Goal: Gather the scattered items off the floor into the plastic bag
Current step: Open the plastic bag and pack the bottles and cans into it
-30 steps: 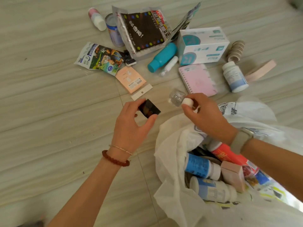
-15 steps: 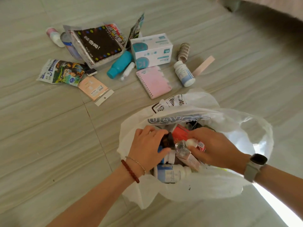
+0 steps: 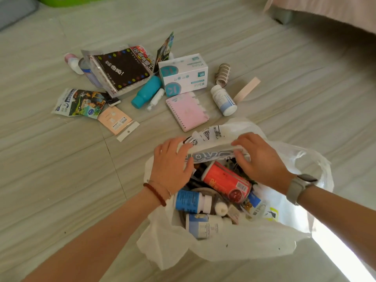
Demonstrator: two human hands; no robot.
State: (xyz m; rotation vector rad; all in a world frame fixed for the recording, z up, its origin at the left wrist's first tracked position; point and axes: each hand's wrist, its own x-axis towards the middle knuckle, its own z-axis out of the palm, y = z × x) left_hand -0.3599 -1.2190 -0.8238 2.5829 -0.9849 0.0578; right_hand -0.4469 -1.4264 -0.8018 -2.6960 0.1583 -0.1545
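Observation:
The white plastic bag (image 3: 223, 247) lies open on the floor below centre. Inside it are a red can (image 3: 225, 180) and two white bottles with blue labels (image 3: 193, 201). My left hand (image 3: 171, 161) and my right hand (image 3: 258, 157) both pinch the bag's far rim, fingers over it and thumbs under. Scattered on the floor beyond are a pink notebook (image 3: 187, 110), a white pill bottle (image 3: 223, 100), a white-and-teal box (image 3: 183, 74), a teal bottle (image 3: 146, 91), a black packet (image 3: 120, 70), a colourful pouch (image 3: 79, 102) and a peach packet (image 3: 115, 120).
Brown tape rolls (image 3: 222, 75) and a peach strip (image 3: 247, 89) lie right of the box. A small pink-capped bottle (image 3: 72, 62) sits at the far left of the pile. A pink-covered bed edge (image 3: 325, 13) fills the top right; a green object (image 3: 67, 1) is at the top left.
Both hands carried a small dark item and a small clear bottle into the bag and let them go. They have now come up to the bag's far rim and hold it.

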